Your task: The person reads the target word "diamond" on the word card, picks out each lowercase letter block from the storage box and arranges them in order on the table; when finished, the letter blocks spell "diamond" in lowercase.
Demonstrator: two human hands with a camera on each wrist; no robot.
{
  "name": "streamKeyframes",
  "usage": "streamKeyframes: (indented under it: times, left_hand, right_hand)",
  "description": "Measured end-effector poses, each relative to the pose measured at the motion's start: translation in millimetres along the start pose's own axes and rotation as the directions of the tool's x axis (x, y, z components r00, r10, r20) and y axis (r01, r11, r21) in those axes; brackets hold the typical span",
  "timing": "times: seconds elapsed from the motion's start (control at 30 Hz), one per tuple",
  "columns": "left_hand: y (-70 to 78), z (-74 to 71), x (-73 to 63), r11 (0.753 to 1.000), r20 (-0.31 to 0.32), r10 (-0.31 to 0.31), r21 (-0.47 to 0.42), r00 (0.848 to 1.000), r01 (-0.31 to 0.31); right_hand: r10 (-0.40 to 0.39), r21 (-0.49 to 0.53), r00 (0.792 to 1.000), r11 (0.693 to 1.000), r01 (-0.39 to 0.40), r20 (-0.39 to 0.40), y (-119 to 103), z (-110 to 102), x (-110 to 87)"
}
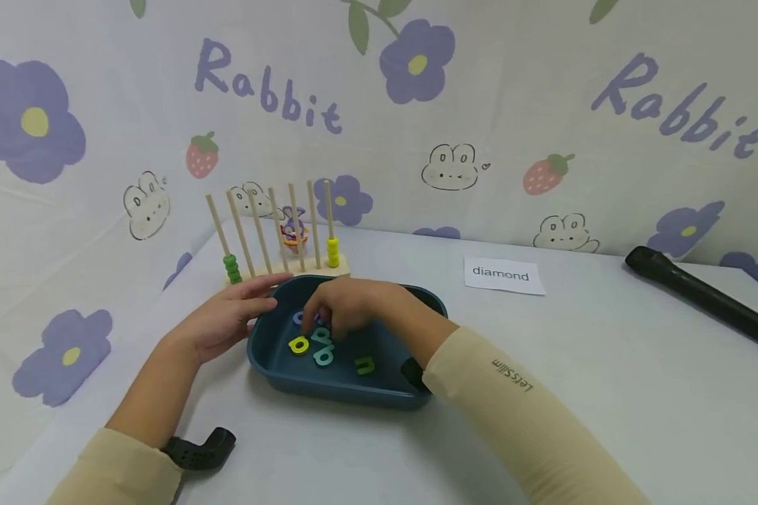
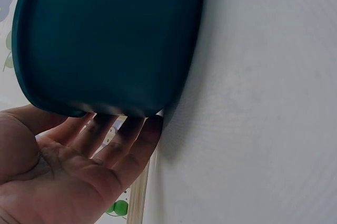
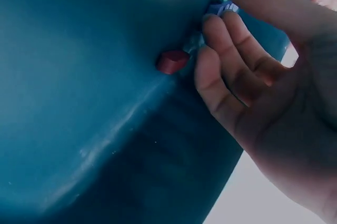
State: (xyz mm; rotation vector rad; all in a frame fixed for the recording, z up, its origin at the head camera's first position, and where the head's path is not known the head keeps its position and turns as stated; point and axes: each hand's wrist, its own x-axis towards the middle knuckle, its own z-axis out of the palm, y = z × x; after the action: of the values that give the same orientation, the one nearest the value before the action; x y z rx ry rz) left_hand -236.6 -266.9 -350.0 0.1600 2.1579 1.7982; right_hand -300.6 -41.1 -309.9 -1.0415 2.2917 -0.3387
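A dark blue tray (image 1: 347,394) holds several loose plastic letters, among them a yellow letter (image 1: 299,344), a teal letter (image 1: 323,358) and a green n-shaped letter (image 1: 365,365). My left hand (image 1: 224,315) grips the tray's left end, thumb over the rim and fingers against the outer wall. Inside the tray is my right hand (image 1: 347,305), its index finger pointing down beside the yellow letter. Its fingers are loosely bent in the right wrist view, with the thumb overlapping a teal piece. Below them lies a red piece (image 3: 172,61). Part of the tray is hidden by my right forearm.
Behind the tray stands a wooden peg frame (image 1: 302,265) with green and yellow beads, and a small purple toy (image 1: 294,228). A card (image 1: 504,275) reading "diamond" lies to the right. Farther right is a long black rod (image 1: 701,298). Printed cloth (image 1: 493,91) hangs at the back.
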Motion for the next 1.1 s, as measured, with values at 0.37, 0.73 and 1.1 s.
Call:
streamKeyframes:
  times: [0.37,0.73,1.1]
  left_hand:
    - [-1.4,-2.0,-2.5,1.0,-0.008,0.005,0.013,1.0,-0.005]
    - [-1.8,0.4,-0.9,1.0,-0.012,0.007,0.011,1.0,-0.007]
    - [-2.0,1.0,0.4,1.0,-0.019,0.0,0.018,1.0,0.0]
  right_hand:
    - [-0.003,-0.09,1.0,0.996,0.001,-0.022,0.2,6.6,7.3]
    - [-0.002,-0.078,0.999,0.997,-0.002,-0.047,3.0,3.8,4.1]
    - [0.02,0.114,0.999,0.993,-0.016,-0.033,7.1,-9.8,-7.6]
